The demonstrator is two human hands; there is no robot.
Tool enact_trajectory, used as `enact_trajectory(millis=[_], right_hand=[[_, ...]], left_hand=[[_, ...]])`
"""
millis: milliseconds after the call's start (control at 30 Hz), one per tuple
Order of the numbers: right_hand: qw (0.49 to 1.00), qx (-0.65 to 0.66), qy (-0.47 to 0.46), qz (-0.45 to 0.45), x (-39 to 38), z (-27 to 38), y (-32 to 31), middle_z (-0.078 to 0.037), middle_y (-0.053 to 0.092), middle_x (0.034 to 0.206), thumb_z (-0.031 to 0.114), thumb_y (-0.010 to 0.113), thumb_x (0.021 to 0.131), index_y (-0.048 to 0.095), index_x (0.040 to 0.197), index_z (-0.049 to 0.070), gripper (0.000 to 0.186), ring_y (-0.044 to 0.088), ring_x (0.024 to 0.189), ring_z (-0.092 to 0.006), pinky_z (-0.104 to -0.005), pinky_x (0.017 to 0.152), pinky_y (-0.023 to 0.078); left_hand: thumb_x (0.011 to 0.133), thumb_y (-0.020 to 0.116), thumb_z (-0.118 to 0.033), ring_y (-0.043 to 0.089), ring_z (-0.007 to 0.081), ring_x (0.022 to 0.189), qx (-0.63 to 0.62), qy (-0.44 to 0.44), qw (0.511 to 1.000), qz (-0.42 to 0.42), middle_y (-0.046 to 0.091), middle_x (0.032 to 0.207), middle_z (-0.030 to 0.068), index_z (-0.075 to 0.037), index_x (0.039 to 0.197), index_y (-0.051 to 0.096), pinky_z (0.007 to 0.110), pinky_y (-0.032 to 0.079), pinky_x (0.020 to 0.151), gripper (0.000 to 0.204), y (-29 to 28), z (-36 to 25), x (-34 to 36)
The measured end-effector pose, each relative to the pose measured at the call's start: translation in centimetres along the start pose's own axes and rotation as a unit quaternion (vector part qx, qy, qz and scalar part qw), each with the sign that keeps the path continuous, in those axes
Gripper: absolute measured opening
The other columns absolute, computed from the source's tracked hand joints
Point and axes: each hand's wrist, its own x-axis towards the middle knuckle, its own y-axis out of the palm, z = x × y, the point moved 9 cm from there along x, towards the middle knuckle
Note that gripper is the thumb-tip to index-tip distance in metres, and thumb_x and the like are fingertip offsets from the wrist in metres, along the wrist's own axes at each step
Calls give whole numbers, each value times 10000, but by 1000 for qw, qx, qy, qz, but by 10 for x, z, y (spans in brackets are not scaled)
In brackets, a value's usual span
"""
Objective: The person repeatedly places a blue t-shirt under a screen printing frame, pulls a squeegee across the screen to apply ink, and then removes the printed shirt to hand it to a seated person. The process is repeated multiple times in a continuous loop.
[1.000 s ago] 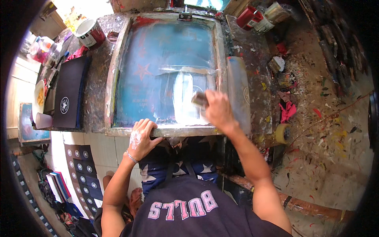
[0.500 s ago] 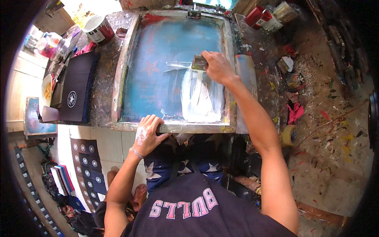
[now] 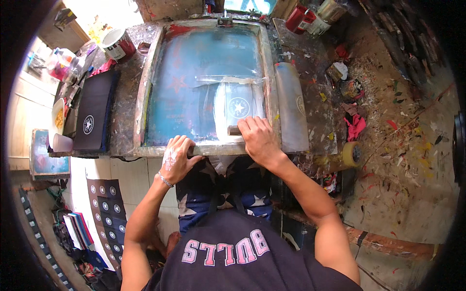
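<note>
- Right hand [image 3: 259, 139]: grip closed on the squeegee [image 3: 234, 130], a short dark block with its left end exposed. Blade edge hidden, can't tell its wear.
- Squeegee sits at the near right of the mesh [image 3: 191, 109], just inside the front rail, nearer the person than the round star emblem [image 3: 239, 107].
- Handling guess: squeegee light, stiff body; wet ink probably makes it slippery low down. Hold the dry upper body, fingers across the back, even pressure.
- Left hand [image 3: 175, 154]: fingers over the front rail left of middle, thumb spread aside. Can't tell if its grip closes under the rail.
- Frame [image 3: 145, 92]: stained wood, likely rigid, moderate weight. Hold by rails; the mesh looks taut and probably tears under a sharp corner.
- Mesh: blue-green, smooth, faint reddish stars. White ink [image 3: 220, 109] beside the emblem, glossy, likely thick.
- Clamp [image 3: 224, 21] at the far rail; table [image 3: 127, 80] rough, paint-crusted.
- Translucent sheet [image 3: 291, 114] right of the frame: thin, smooth, likely floppy.
</note>
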Motion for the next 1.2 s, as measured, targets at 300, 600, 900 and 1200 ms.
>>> enact_trajectory(millis=[300,600,900,1200], right_hand=[[985,-78,-37,-152,9,23,-90,-122,532,807,529,661,860,546,854,53,489,571,767,-283,-434,694,475],[963,-152,7,-223,91,-1,-216,-173,690,903,537,581,936,689,946,22,527,700,849,-336,-438,709,547],[958,-52,-32,-280,119,-2,-258,-217,698,770,470,639,854,733,959,25,466,695,715,-381,-456,679,550],[980,2,11,-197,149,-7,-295,-230,651,644,464,608,883,719,806,-44,525,669,653,-404,-474,686,520]], left_hand=[[682,907,-201,601,181,694,-75,33,997,-6,648,806,84,-11,926,683,323,480,625,382,-98,-39,39],[839,802,-120,619,139,812,58,106,898,-423,682,898,58,-33,1039,697,292,513,718,242,-191,-89,23],[955,696,-257,658,254,879,-290,-63,948,-112,693,1014,130,34,1069,687,354,532,811,313,71,-57,68],[986,646,-363,695,289,986,-459,-39,887,32,695,1137,193,54,1297,588,376,566,826,524,142,-151,150]])
